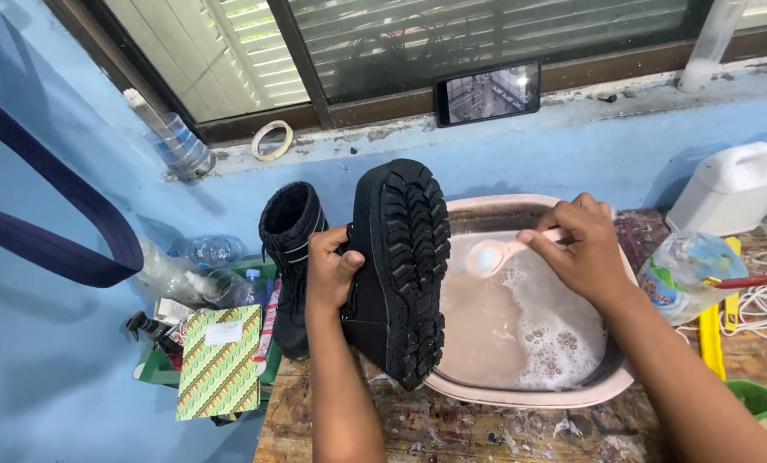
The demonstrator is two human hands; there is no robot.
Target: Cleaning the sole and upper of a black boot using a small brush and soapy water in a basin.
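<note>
My left hand (330, 267) grips a black boot (401, 266) by its side, tilted so the lugged sole faces me, at the left edge of a pink basin (529, 396). The basin holds cloudy, foamy water (521, 330). My right hand (582, 249) holds a small pale pink spoon (495, 253) over the basin, its bowl close to the boot's sole. A second black boot (291, 257) stands upright just behind my left hand.
A worn wooden table (452, 429) carries the basin. At the left lie plastic bottles (216, 253), a green patterned box (221, 360) and a green crate. A white jug (735, 184), a clear bottle, white cord and yellow tools sit at the right. A phone (488, 92) leans on the window ledge.
</note>
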